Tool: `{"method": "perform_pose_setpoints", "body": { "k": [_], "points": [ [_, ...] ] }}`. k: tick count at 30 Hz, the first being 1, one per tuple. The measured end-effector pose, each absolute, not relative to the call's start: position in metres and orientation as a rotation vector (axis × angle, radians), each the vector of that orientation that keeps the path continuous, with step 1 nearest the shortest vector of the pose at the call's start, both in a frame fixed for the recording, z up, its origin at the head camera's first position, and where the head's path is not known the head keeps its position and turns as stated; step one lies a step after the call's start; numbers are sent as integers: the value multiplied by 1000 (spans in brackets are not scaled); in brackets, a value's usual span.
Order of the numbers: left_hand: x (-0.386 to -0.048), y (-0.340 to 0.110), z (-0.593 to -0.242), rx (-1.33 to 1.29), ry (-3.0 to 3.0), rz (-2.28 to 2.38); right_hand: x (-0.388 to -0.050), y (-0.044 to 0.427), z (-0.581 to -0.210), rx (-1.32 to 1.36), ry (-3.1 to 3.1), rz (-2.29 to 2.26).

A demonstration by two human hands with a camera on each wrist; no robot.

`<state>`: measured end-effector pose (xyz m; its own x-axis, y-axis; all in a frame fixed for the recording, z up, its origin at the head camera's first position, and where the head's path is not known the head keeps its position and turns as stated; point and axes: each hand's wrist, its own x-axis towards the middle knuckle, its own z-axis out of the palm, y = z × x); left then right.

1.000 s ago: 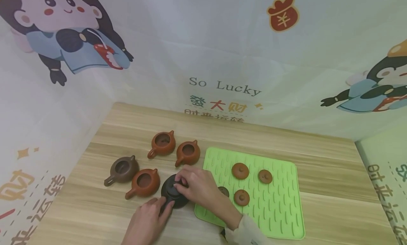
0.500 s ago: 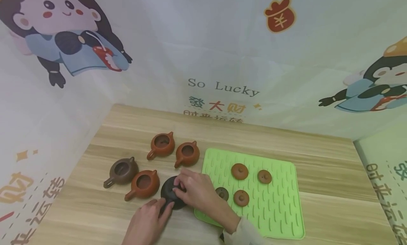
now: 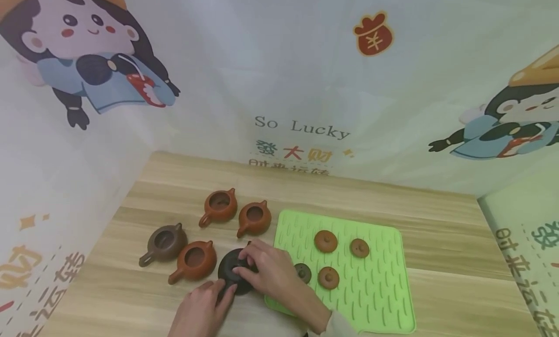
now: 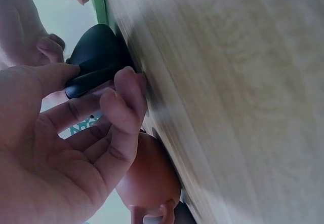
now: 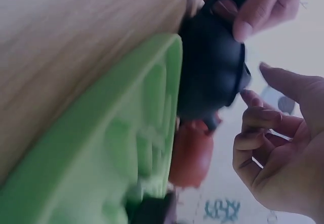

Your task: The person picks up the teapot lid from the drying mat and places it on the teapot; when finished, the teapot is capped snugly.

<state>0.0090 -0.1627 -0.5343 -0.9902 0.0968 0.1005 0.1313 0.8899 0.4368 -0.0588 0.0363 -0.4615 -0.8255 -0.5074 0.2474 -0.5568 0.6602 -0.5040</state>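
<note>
A black teapot (image 3: 226, 269) stands on the wooden table, left of the green mat. My left hand (image 3: 198, 308) pinches its loop handle between thumb and forefinger, as the left wrist view shows with the teapot (image 4: 98, 51) at the fingertips. Its black lid (image 5: 244, 79) sits on top, partly hidden in the head view by my right hand (image 3: 275, 274). In the right wrist view, the thumb of that hand (image 5: 288, 143) is spread away from the lid knob, while the forefinger is at or very near the lid's edge.
Left of the black teapot stand lidless teapots: reddish-brown ones (image 3: 198, 261) (image 3: 221, 211) (image 3: 255, 224) and a dark brown one (image 3: 174, 247). The green mat (image 3: 371, 298) bears brown lids (image 3: 325, 241) and a dark lid (image 3: 302, 273). Printed cloth walls (image 3: 209, 84) enclose the table.
The black lid, tilted in my right fingers a second ago, has come down level onto the teapot. My right thumb and forefinger have spread apart. The left hand keeps its grip; the head view has shifted slightly.
</note>
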Motion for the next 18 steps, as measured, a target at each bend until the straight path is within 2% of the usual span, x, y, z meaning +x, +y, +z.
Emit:
{"method": "perform_pose_setpoints", "body": {
  "k": [4, 10, 18],
  "points": [
    [9, -162, -526, -143, -3042, -733, -52, 62, -460, 815, -2747, 1033],
    [14, -161, -488, -56, -3141, -851, -43, 118, -460, 680, -2715, 1094],
    [12, -205, -462, -49, -2734, -756, -21, 183, -472, 576, -2688, 1094]
  ]
}}
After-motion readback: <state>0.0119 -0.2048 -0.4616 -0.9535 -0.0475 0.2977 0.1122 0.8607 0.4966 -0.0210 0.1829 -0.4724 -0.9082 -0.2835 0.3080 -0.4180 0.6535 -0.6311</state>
